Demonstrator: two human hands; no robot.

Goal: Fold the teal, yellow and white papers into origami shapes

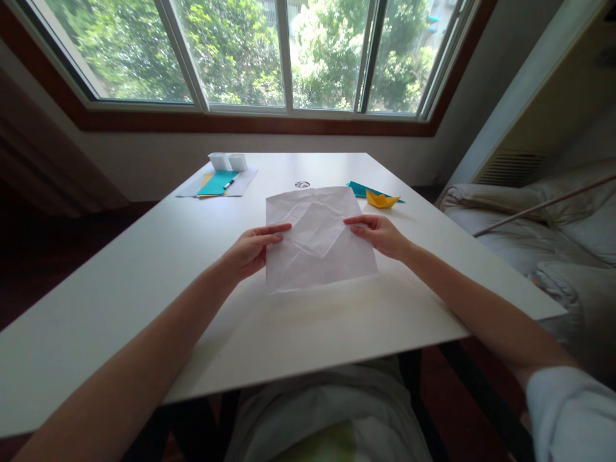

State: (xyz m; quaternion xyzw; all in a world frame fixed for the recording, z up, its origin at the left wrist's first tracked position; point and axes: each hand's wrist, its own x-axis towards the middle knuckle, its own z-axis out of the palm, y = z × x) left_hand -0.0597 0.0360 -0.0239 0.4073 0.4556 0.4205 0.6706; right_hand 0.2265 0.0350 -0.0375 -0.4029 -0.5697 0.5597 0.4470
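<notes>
Holding a creased white sheet of paper (317, 237) flat-ish on the white counter (144, 269), 1 hand on each side edge. The left hand (250, 251) has its fingers curled and closed on the sheet's left edge, thumb stretched along the top of it. The right hand (380, 234) pinches the right edge the same way, fingers folded in, thumb on top. So the paper sits right between the 2 hands, with its far half looking slightly lifted and its near edge resting on the counter.

Past the right hand, further away, there's a little yellow paper boat (382, 200) sitting on a teal sheet (359, 188). Past the left hand, off toward the window (283, 51), there's a stack of paper with another teal piece (216, 183), a pen (230, 183) and 2 small white boxes (228, 161).

What could go sideways, imo: the sheet is already full of old creases, so any new fold may wander into a stale crease line instead of landing where it's wanted. Both grips are only on the edges, so the middle can sag or buckle. Pulling the 2 hands apart too hard could tear it along a worn crease. It's also thin, and a slippery counter means it can slide if 1 hand lets go.
</notes>
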